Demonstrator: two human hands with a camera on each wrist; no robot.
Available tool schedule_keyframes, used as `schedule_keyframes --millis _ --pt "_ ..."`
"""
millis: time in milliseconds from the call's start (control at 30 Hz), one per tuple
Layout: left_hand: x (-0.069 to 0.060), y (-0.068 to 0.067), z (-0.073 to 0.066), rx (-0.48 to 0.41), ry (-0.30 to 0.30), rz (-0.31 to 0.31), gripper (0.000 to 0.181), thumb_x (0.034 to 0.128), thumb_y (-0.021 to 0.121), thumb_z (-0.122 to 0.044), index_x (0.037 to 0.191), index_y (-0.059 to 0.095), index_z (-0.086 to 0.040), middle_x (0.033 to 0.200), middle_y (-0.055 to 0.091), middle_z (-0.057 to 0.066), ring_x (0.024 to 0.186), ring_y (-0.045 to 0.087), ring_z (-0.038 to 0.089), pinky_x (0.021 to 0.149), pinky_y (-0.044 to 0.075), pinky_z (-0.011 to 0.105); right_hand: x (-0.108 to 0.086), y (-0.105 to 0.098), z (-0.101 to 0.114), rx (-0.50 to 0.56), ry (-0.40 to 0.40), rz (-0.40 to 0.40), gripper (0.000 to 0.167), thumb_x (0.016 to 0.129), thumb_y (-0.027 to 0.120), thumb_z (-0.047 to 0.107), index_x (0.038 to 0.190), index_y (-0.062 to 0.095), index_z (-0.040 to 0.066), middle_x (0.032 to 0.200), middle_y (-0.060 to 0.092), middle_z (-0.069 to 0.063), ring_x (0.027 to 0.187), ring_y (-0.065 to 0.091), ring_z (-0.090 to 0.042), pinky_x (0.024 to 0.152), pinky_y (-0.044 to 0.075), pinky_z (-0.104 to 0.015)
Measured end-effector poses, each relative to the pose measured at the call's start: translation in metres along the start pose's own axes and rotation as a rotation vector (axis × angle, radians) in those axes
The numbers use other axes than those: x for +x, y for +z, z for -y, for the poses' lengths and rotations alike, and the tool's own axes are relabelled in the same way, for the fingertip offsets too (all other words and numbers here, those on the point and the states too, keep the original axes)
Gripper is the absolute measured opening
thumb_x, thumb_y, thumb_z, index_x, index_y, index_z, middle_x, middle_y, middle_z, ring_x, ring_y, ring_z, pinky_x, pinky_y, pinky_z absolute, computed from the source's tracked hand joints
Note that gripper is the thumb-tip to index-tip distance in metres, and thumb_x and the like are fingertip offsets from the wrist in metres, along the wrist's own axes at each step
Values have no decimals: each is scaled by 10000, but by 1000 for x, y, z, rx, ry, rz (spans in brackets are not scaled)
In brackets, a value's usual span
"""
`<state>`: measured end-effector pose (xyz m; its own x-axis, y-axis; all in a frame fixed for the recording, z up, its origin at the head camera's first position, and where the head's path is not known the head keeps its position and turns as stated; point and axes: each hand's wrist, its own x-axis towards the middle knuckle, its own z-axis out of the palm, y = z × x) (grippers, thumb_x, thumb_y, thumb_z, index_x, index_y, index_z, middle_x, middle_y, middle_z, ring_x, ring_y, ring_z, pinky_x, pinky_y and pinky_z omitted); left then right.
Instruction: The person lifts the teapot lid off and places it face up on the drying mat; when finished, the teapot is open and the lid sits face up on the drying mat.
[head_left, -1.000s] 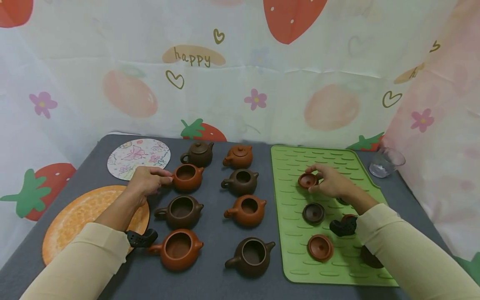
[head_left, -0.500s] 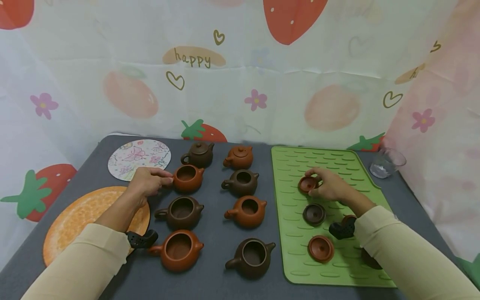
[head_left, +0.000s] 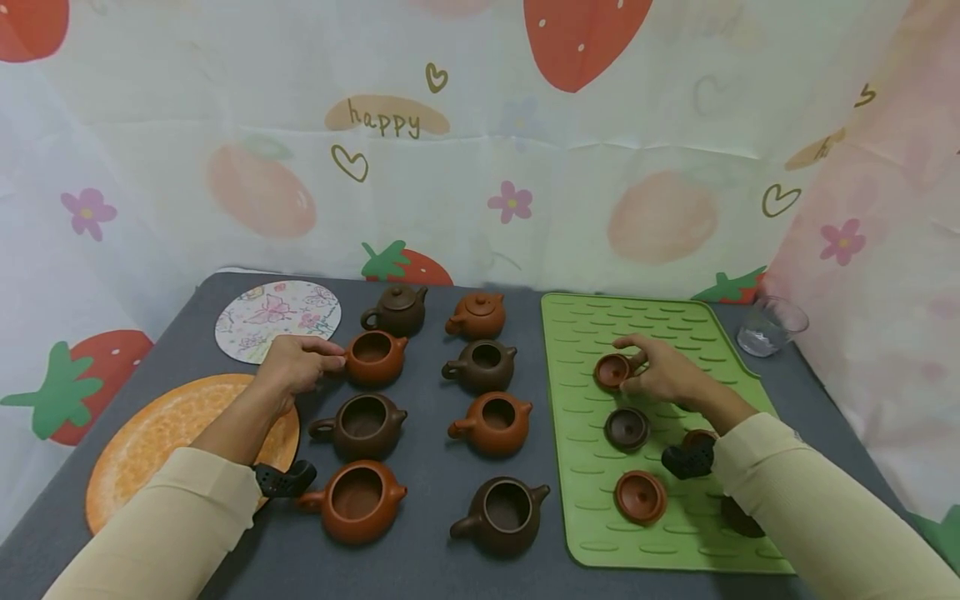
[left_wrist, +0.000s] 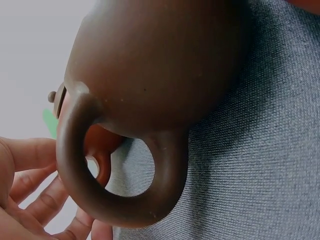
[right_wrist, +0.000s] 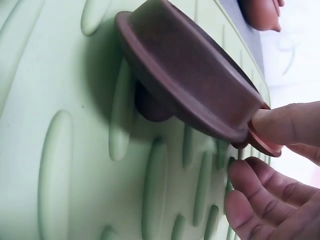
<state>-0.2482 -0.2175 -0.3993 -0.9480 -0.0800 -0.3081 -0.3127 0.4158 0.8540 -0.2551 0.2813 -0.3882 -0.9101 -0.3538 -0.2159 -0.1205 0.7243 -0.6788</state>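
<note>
In the head view my left hand (head_left: 296, 367) is at the handle of an open reddish-brown teapot (head_left: 377, 358), thumb and fingers pinching it. A dark brown teapot (left_wrist: 155, 60) fills the left wrist view and partly covers that grip. My right hand (head_left: 663, 375) holds a small reddish teapot lid (head_left: 611, 372) by its edge above the green mat (head_left: 573, 483). This lid is upside down, its hollow side up. Nearer to me on the mat lies a dark lid (head_left: 627, 429), which in the right wrist view hides much of the held one.
Other lidless teapots, such as a reddish one (head_left: 360, 502) and a dark one (head_left: 501, 517), stand in two columns. Two lidded teapots, dark (head_left: 397, 308) and orange (head_left: 478, 314), stand behind. A glass (head_left: 771, 327) is at the right, an orange round mat (head_left: 165, 442) at the left.
The right hand and its lid have shifted very slightly to the left and down in the head view. My left hand stays at the teapot handle.
</note>
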Motion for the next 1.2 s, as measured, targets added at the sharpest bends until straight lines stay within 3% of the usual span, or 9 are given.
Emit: schedule_keyframes --millis 200,367,600,767,933,1200 --pt "-1 1 -4 10 30 -15 312 908 659 -104 1186 643 37 1046 627 152 953 519 307 787 451 419 -5 -8 3 -5 -10 -1 633 901 651 28 1447 336 -36 1149 521 -280 986 575 -380 725 500 -430" --pt "-4 -4 -15 24 86 -63 363 914 648 -124 1235 613 43 1173 590 203 1036 499 321 799 420 380 -8 -17 9 -1 -19 -22 621 913 647 65 1451 345 0 1195 494 -306 1040 543 -423 768 493 -488" --pt "-12 -9 -36 19 178 -100 391 925 647 -172 1265 594 13 1165 617 209 1100 539 340 898 426 424 -13 -25 18 -21 -23 -50 624 918 654 110 1461 354 42 1211 506 -291 1019 558 -394 751 487 -475" --pt "-16 -8 -46 36 234 -122 402 926 659 -216 1267 596 -12 1151 613 193 1083 536 329 826 436 389 -15 -28 25 -20 -38 -69 612 934 644 145 1468 355 69 1208 516 -262 992 577 -356 737 487 -450" --pt "-18 -3 -54 18 287 -118 414 936 658 -225 1284 594 -11 1164 597 200 1079 545 330 803 454 355 -18 -33 33 -42 -78 -83 602 935 648 150 1461 366 69 1188 538 -237 999 581 -355 756 493 -468" --pt "-13 6 -63 -12 349 -97 425 932 672 -248 1283 600 -19 1171 585 190 1104 527 341 868 432 438 -21 -41 53 -2 -109 -83 608 939 656 170 1467 363 99 1201 529 -213 996 598 -322 765 499 -461"
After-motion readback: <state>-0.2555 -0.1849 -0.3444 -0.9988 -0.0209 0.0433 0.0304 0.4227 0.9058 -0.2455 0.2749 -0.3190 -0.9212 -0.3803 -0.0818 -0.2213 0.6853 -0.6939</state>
